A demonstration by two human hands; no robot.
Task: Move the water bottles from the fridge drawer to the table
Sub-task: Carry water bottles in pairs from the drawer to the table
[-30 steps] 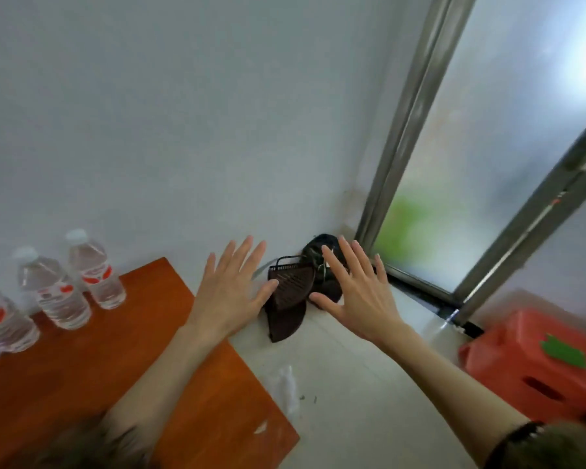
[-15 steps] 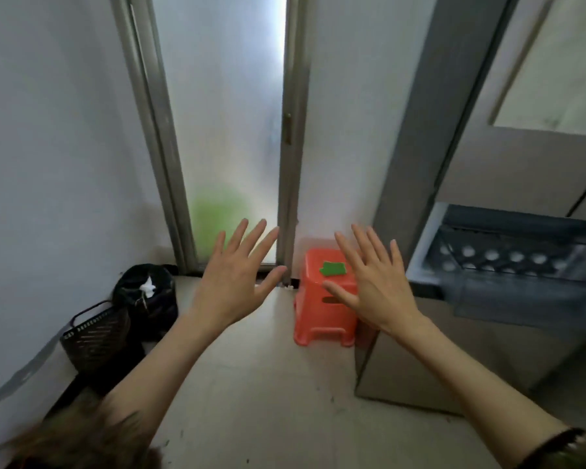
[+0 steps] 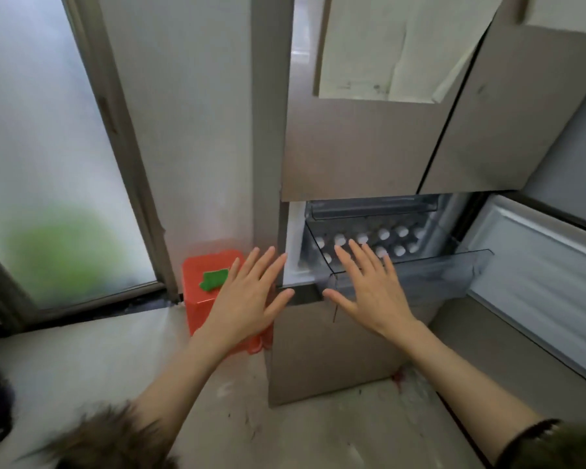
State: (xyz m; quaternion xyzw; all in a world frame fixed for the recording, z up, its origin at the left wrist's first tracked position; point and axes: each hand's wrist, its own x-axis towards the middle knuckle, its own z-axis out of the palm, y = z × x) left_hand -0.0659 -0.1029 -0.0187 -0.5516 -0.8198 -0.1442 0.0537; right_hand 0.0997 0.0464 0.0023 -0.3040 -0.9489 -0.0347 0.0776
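1. In the head view, at the right of the scene, the fridge stood with its fridge drawer pulled out toward the near side, below the two closed upper doors.
2. Inside the drawer, the water bottles stood upright in rows, only their white caps showing through the clear plastic; how many there were could not be told.
3. To the right of the drawer, a lower door hung open, its white inner lining facing left.
4. Just left of the fridge, a red stool sat on the floor with a green patch on its top.
5. The left hand was spread flat, fingers straight and apart, holding nothing, in front of the stool and the fridge's left edge.
6. The right hand was likewise spread wide and empty, palm down, in front of the drawer's front lip; whether it touched the lip could not be told.
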